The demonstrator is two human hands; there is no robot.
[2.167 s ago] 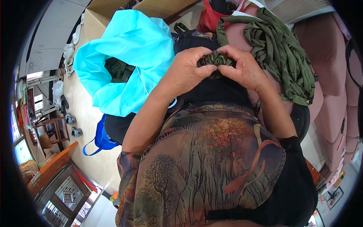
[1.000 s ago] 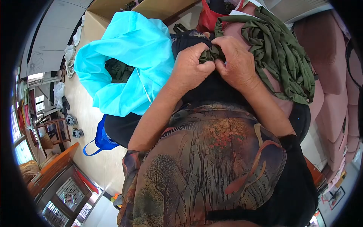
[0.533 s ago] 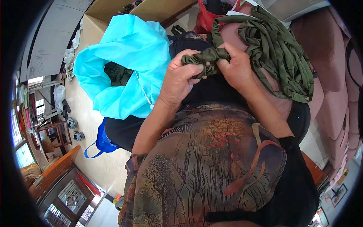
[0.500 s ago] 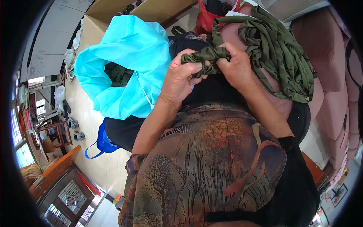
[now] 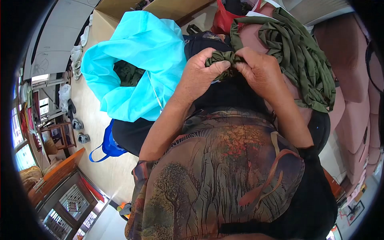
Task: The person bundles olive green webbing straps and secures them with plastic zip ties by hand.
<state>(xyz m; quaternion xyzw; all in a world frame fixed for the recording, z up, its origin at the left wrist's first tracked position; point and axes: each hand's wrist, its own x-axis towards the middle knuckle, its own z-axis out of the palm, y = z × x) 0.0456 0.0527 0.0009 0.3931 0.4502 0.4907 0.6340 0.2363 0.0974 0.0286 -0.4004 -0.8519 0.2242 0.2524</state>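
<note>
Fabric (image 5: 218, 57), dark green, gathered into tight ruffled folds, is held between both hands above the person's dark lap (image 5: 224, 98). Left hand (image 5: 199, 75): grips the left part of the bunch; thumb lies across the near side, the other fingers curl around behind and are mostly hidden. Right hand (image 5: 262, 68): thumb and bent fingers pinch the right end, knuckles outward; the exact fingertip contact is covered. Hands are close together, with the ruffled section showing between them.

Right of the hands: a large heap of loose green cloth (image 5: 300, 56), in long folds over a pink seat (image 5: 254, 35). One strip of it runs down toward the right hand; whether it joins the held piece cannot be told, the hand being in the way.

Left of the hands: cyan bag (image 5: 160, 48), mouth spread, more dark green cloth (image 5: 128, 74) visible inside. The bag sits near the left forearm. Blue bag (image 5: 108, 145) lies lower left, by the floor.

Beyond the hands: red bag (image 5: 223, 22) with dark contents, beside the heap; cardboard box (image 5: 105, 22) behind the cyan bag. Patterned garment (image 5: 224, 168) covers the person's torso.
</note>
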